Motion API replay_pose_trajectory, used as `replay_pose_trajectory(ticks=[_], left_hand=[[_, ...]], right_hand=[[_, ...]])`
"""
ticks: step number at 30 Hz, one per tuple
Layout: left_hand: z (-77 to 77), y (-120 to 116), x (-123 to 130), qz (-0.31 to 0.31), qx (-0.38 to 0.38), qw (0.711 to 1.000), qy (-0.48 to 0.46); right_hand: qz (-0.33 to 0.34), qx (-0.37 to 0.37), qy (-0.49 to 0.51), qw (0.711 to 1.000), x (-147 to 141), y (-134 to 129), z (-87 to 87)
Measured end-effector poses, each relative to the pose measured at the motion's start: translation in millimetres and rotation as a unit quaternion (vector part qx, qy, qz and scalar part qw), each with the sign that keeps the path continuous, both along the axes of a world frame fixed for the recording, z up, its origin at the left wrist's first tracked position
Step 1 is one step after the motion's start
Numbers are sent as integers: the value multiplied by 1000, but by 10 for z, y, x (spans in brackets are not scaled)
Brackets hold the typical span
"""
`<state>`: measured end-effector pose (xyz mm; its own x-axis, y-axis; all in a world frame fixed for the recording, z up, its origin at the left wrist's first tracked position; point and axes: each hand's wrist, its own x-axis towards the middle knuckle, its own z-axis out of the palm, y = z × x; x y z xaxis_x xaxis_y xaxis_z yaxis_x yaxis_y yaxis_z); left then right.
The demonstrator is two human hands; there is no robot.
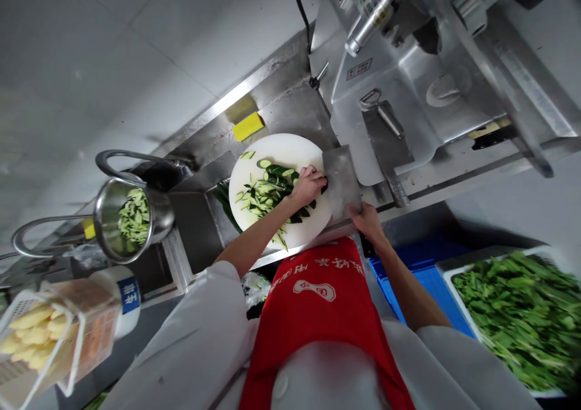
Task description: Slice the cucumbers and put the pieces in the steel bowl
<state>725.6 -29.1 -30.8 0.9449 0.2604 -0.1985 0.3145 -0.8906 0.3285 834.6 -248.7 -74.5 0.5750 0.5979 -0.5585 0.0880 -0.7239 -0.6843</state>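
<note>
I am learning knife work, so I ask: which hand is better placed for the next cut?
Probably the right hand: it holds the cleaver at the right edge of the white board. The left hand is over the green vegetable pieces, so it seems better placed to steady them.

Gotta be a commercial kitchen, I'm thinking back-of-house prep. A stainless counter point(295, 110) is running through the middle of the frame, and a chunky steel machine point(417, 71) is hogging the upper right. Cut cucumber point(258, 198) is piling up on a round cutting board point(299, 146) mid-frame, a steel pot point(163, 216) is holding more sliced veg at left, and bulk leafy greens point(521, 313) are filling the lower right. Plus the worker's wearing a red printed apron point(318, 325).
</note>
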Motion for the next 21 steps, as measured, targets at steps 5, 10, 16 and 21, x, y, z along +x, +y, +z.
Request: replay_pose_trajectory(ticks=[5,10,16,21], left_hand=[[12,0,-1,3,10,1000,-1],[-28,-3,-38,-4,30,999,-26],[-54,73,-105,5,48,998,-38],[-60,149,-189,-3,34,999,-30]], right_hand=[[63,-33,-57,996,-138,-57,35],[104,-61,-52,991,-316,-332,83],[115,-51,-20,992,-192,-583,157],[90,-36,34,995,34,-842,262]])
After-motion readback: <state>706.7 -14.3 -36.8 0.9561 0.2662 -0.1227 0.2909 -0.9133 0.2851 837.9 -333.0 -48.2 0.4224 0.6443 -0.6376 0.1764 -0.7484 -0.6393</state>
